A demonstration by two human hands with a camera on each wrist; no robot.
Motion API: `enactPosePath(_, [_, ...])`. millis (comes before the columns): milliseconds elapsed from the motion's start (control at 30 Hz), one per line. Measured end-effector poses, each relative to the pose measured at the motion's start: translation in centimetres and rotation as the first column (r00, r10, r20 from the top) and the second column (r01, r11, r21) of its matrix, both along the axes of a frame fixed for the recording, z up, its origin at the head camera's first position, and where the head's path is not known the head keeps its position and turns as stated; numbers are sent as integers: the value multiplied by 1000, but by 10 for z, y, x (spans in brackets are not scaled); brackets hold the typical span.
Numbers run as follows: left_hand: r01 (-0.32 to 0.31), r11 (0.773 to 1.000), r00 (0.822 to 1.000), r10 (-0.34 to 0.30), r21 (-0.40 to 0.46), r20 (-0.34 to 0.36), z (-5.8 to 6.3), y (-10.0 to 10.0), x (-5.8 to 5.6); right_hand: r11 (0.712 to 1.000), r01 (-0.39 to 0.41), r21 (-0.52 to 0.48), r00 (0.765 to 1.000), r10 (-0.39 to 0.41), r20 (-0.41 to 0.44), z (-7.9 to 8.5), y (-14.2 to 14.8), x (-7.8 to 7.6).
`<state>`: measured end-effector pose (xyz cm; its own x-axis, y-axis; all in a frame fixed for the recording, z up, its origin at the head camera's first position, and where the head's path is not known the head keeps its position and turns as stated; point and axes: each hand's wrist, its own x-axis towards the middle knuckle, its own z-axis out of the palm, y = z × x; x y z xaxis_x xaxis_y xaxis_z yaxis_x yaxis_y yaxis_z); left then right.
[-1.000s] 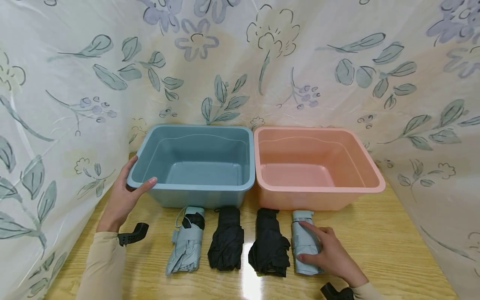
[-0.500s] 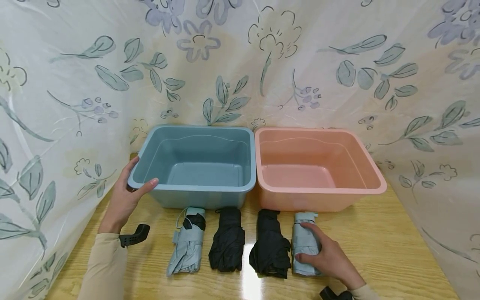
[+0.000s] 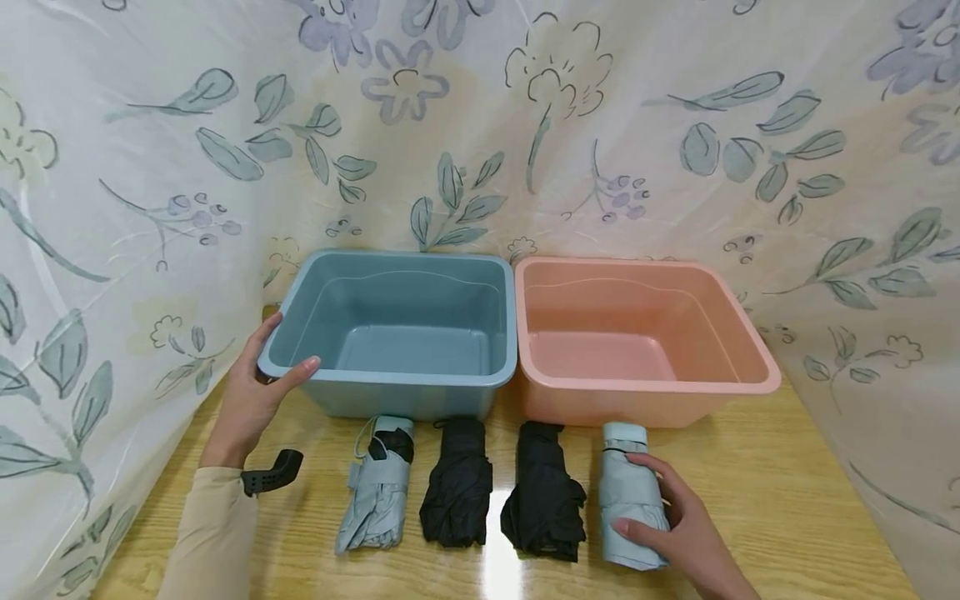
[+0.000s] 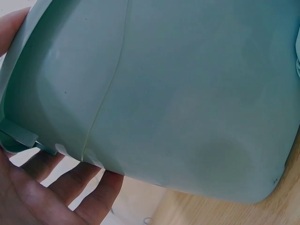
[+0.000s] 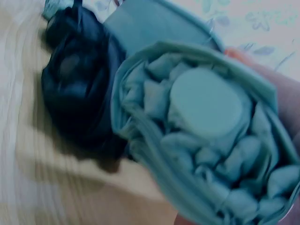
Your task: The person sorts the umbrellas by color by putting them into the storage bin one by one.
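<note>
Light grey-blue folded fabric umbrella (image 3: pixel 632 504): held between thumb (image 3: pixel 637 532) and fingers (image 3: pixel 662 468) of right hand (image 3: pixel 692 527), before salmon-pink rectangular plastic tub (image 3: pixel 652 387). Blue rectangular plastic tub (image 3: pixel 420 379): gripped at rim by left hand (image 3: pixel 247 408).

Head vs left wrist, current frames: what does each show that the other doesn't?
Head only: the right hand gripping a grey umbrella, two black umbrellas, the pink tub and the inside of the blue tub.

Left wrist only: fingers below the rim at the blue tub's side, plus a pale sliver at the right edge, too cropped to identify.

Both: the blue tub's outer wall, the left hand on its rim, and the wooden table.
</note>
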<state>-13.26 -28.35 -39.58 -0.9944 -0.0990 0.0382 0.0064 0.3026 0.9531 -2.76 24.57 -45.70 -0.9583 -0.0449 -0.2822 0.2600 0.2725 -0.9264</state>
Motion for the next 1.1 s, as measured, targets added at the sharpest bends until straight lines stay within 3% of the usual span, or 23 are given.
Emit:
enactPosePath(200, [-17, 1000, 1000, 17, -10, -8, 2, -2, 1, 999, -41, -30, 991, 37, -125, 32, -10, 15])
enactPosePath(333, [-20, 1000, 1000, 20, -9, -4, 3, -2, 1, 994, -87, -65, 972, 71, -222, 49, -17, 21])
enactPosePath(467, [-23, 1000, 1000, 23, -7, -4, 3, -3, 1, 985, -157, -69, 939, 127, -319, 64, -26, 18])
enactPosePath(633, [-27, 999, 1000, 27, -20, -8, 3, -4, 1, 955, -288, -75, 870, 228, -438, 79, -42, -1])
enactPosePath(700, [-24, 999, 1000, 24, -21, -5, 2, -4, 1, 934, -346, -92, 836, 262, -482, 84, -51, -12])
enactPosePath(833, [-15, 1000, 1000, 15, -15, 0, 1, -2, -1, 888, -442, -127, 790, 318, -525, 92, -70, -32])
enactPosePath(1100, [-15, 1000, 1000, 15, -6, -3, 0, 2, -2, 835, -514, -196, 795, 378, -475, 115, -119, -75])
